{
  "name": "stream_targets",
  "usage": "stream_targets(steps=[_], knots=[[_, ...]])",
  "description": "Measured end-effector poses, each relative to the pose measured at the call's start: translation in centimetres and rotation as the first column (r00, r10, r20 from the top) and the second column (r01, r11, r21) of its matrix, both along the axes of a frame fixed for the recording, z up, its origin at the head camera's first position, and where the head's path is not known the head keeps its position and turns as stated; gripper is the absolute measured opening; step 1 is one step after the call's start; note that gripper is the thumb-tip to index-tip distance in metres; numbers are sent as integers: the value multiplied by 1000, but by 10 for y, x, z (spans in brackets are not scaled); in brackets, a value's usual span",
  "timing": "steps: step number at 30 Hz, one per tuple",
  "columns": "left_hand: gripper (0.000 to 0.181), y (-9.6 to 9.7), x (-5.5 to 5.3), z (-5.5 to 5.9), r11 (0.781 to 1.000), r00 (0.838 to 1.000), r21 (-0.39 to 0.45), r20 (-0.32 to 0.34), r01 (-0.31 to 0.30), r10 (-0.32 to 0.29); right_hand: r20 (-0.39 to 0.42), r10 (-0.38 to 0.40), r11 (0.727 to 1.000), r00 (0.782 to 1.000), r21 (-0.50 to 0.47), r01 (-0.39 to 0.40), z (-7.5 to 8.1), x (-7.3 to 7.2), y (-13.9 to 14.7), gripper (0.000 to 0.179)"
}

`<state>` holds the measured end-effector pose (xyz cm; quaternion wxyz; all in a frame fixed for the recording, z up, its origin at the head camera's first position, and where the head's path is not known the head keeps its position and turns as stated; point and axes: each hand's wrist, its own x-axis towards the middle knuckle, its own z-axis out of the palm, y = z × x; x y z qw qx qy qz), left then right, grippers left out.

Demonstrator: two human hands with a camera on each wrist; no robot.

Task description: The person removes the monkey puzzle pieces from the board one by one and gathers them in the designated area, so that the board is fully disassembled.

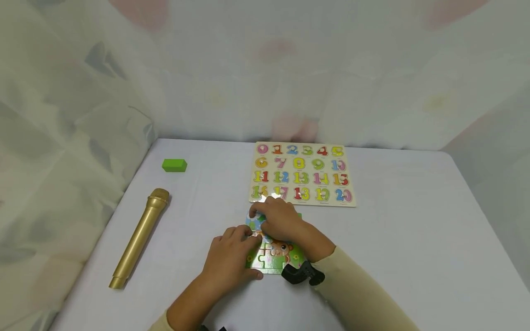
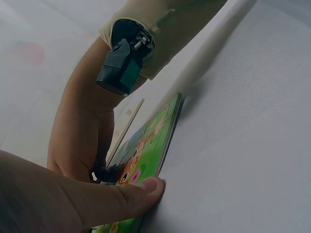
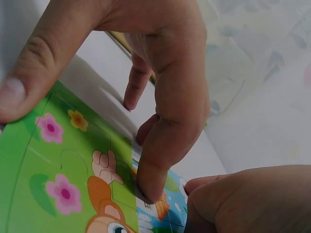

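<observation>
A small jigsaw puzzle [image 1: 271,263] with a green border and a cartoon animal lies flat on the white table, under both hands. My left hand [image 1: 229,255] holds its left side. The left thumb [image 2: 141,196] lies against the near edge in the left wrist view, while the bent index finger [image 3: 158,170] presses on the picture in the right wrist view. Over the puzzle's far part, my right hand [image 1: 281,219] reaches with bent fingers and touches its upper left area. Whether it pinches a piece there is hidden.
Just beyond the puzzle lies a wooden number board [image 1: 300,174] with coloured numerals. On the left are a gold microphone [image 1: 142,236] and a green block [image 1: 174,165]. Patterned cloth [image 1: 265,69] hangs behind the table's back edge and along its sides.
</observation>
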<state>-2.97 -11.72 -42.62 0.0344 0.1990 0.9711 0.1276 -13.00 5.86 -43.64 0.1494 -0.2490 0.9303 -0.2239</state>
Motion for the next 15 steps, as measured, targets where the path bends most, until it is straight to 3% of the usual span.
stream_targets(steps=[15], knots=[[86,-1,0,0,999,1000,46,4,-1,1,-3,28,1000,1000,12,-28,-2,-3,2,43]])
